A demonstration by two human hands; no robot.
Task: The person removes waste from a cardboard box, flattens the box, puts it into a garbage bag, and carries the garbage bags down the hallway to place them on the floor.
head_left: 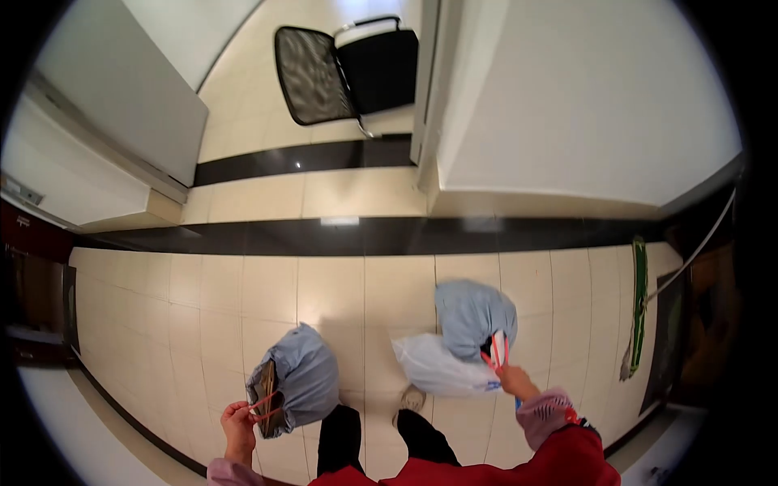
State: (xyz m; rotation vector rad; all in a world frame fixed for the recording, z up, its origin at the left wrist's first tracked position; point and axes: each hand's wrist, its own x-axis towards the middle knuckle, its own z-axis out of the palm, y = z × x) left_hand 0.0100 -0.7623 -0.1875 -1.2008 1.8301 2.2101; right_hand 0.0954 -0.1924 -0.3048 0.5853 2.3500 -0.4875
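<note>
My left hand is closed on the red drawstring of a blue-grey drawstring bag. The bag is bulging, and its mouth gapes toward that hand, showing flat brown pieces that look like cardboard. On the other side, my right hand grips the red drawstring of a second blue-grey drawstring bag. Something dark and something white show at this bag's mouth. A white plastic bag sits against the second bag, just left of my right hand; I cannot tell whether that hand also holds it.
Beyond a dark floor strip, a doorway opens between white walls, with a black mesh-backed chair inside. A green flat mop head with a pale handle lies at right. My shoe is between the bags.
</note>
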